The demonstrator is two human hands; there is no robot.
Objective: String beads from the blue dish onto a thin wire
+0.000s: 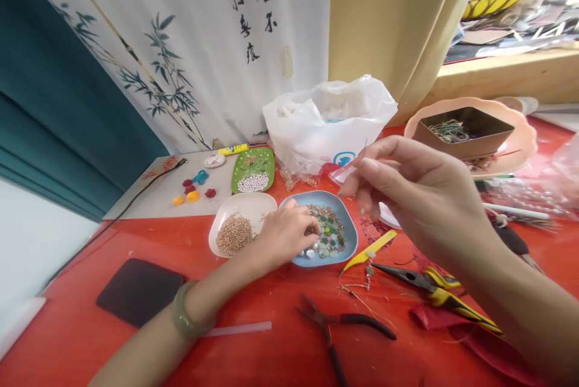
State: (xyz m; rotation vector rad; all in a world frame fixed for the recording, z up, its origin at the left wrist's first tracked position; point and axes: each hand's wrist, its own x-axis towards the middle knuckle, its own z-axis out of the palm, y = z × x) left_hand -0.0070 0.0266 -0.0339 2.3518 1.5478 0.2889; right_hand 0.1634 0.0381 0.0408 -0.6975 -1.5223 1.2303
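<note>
My left hand point(292, 227), with a green bangle point(184, 308) on the wrist, reaches into a blue dish point(350, 236) of mixed beads point(330, 233). Its fingers curl down among the beads, and whatever they pinch is hidden. Raised above the table, my right hand point(407, 188) has thumb and forefinger pressed together on a thin wire-like piece point(365, 144), too fine to identify surely. Beside the blue dish is a cream dish point(266, 203) holding small gold beads point(234, 234). A beaded chain point(370, 269) lies below the right hand.
Yellow tweezers point(368, 252), black-handled pliers point(328, 319) and yellow-black pliers point(436, 290) lie on the red table. Behind stand a green tray point(266, 161) and a white plastic bag point(312, 128). A dark pad point(138, 292) is at left, a box point(474, 143) at right.
</note>
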